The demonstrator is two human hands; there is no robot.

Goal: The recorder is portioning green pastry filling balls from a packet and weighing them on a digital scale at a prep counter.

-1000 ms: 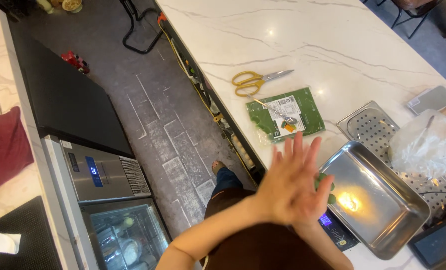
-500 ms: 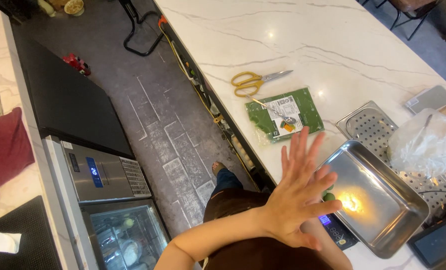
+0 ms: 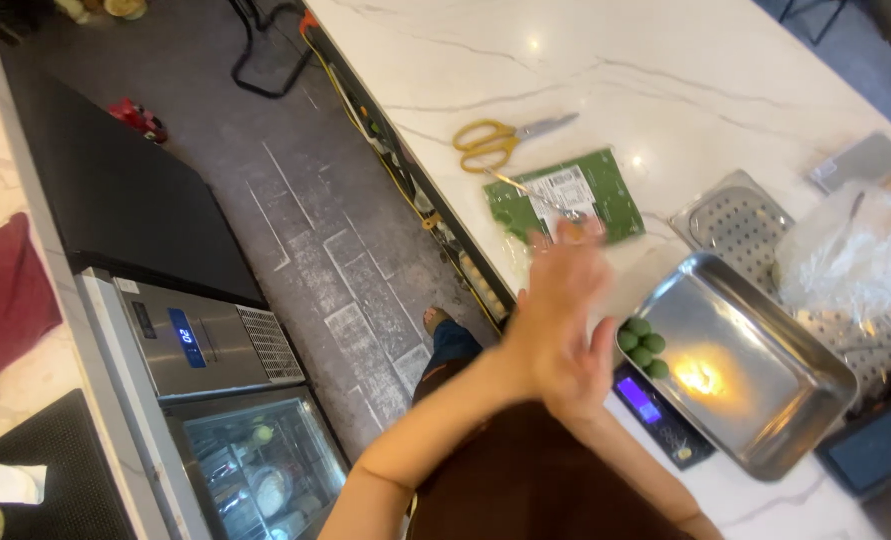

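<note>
Hands: left hand (image 3: 556, 320) lay palm to palm over the right hand (image 3: 578, 395), fingers (image 3: 566, 250) straight and pressed together, holding nothing, above the table's near edge.
Tray: rectangular steel tray (image 3: 766, 400) sat on a black digital scale (image 3: 656, 410) just beside the hands.
Contents: small round green balls (image 3: 642, 342) clustered in the tray's left corner.
Behind: green flat packet (image 3: 566, 195) and yellow-handled scissors (image 3: 501, 140) lay near the table's left edge.

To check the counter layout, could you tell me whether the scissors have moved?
No: the yellow-handled scissors still lie just beyond the green packet on the counter.
</note>
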